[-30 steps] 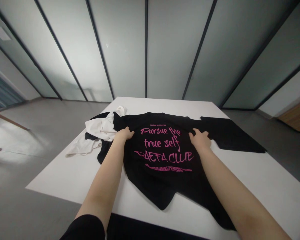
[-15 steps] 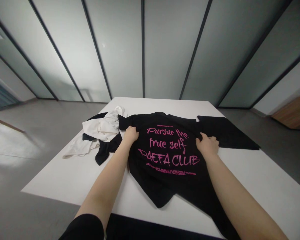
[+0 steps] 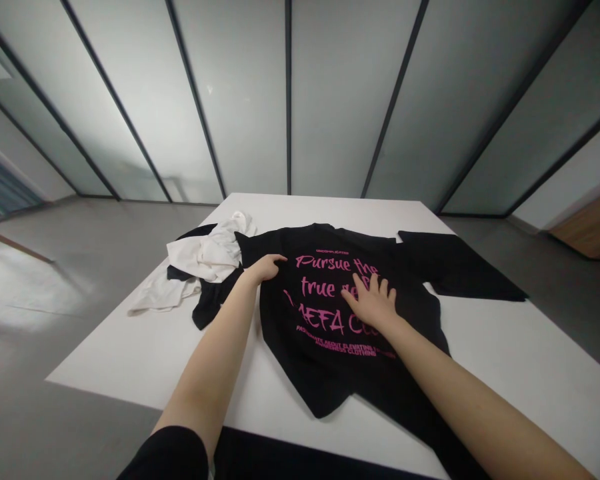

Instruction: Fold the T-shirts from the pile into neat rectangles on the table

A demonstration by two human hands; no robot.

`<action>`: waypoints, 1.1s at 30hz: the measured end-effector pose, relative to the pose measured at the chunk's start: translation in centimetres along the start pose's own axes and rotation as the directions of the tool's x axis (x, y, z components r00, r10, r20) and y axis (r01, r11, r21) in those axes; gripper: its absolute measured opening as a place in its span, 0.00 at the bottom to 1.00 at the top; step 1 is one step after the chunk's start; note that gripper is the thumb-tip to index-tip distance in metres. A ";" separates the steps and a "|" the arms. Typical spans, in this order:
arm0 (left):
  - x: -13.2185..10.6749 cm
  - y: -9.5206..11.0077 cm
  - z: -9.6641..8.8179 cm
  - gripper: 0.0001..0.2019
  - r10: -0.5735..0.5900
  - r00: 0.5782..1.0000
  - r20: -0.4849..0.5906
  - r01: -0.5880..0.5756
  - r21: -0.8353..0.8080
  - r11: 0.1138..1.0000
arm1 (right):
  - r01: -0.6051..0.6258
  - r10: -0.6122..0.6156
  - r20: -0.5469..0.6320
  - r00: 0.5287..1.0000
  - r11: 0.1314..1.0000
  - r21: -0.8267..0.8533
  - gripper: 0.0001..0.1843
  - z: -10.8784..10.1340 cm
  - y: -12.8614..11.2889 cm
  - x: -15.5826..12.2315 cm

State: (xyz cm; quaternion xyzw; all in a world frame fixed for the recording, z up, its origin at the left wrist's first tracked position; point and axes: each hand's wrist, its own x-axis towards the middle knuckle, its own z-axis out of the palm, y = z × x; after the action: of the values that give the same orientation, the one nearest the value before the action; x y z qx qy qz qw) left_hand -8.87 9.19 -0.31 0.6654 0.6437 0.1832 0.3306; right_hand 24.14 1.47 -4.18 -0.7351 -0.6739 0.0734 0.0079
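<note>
A black T-shirt with pink lettering lies spread on the white table, its collar at the far side and its near hem uneven. At the shirt's left side below the sleeve, my left hand holds the fabric, index finger stretched over the cloth and the other fingers curled at the edge. My right hand is open on the printed middle, fingers spread, covering part of the words.
A heap of white garments and dark cloth lies at the table's left. Folded black fabric lies at the right, by the shirt's sleeve. The white table has its far edge near frosted glass panels.
My right hand has let go of the shirt's right side and moved left onto the print, fingers spread. My left hand stays at the left side, its index finger now stretched out.
</note>
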 end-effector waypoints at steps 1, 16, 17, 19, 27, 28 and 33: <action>0.4 0.1 0.5 0.33 0.018 0.999 -0.039 -0.018 0.016 1.000 | 0.002 -0.002 0.009 1.000 1.000 0.003 0.48 -0.1 0.0 0.2; 1.9 0.5 3.0 0.33 0.060 0.924 -0.378 0.103 0.397 0.912 | -0.015 0.012 0.044 0.999 0.998 0.063 0.43 -2.3 -1.1 8.7; 2.1 0.6 2.9 0.33 0.060 0.924 -0.378 0.111 0.415 0.903 | -0.009 0.006 0.039 0.999 0.998 0.066 0.43 -2.4 -1.0 9.3; 2.7 0.5 2.6 0.34 0.056 0.928 -0.368 0.118 0.434 0.893 | 0.010 -0.012 0.024 1.000 0.998 0.067 0.43 -2.5 -0.9 10.5; 4.7 -1.1 0.7 0.31 0.108 0.913 -0.394 0.071 0.414 0.908 | 0.129 -0.127 -0.033 0.991 0.990 0.052 0.42 -2.5 0.2 13.4; 4.8 -1.2 0.5 0.30 0.109 0.912 -0.395 0.064 0.400 0.914 | 0.139 -0.136 -0.046 0.990 0.989 0.057 0.41 -2.5 0.2 13.5; 4.2 -1.8 0.2 0.35 0.068 0.898 -0.435 0.063 0.279 0.958 | 0.255 -0.224 -0.216 0.950 0.959 0.125 0.31 -2.8 0.2 11.5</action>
State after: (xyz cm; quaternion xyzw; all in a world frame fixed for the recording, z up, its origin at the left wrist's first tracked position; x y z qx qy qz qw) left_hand -9.59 13.19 -2.44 0.6481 0.7205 0.2344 0.0767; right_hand 25.62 13.14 -2.54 -0.6487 -0.7465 0.0488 0.1401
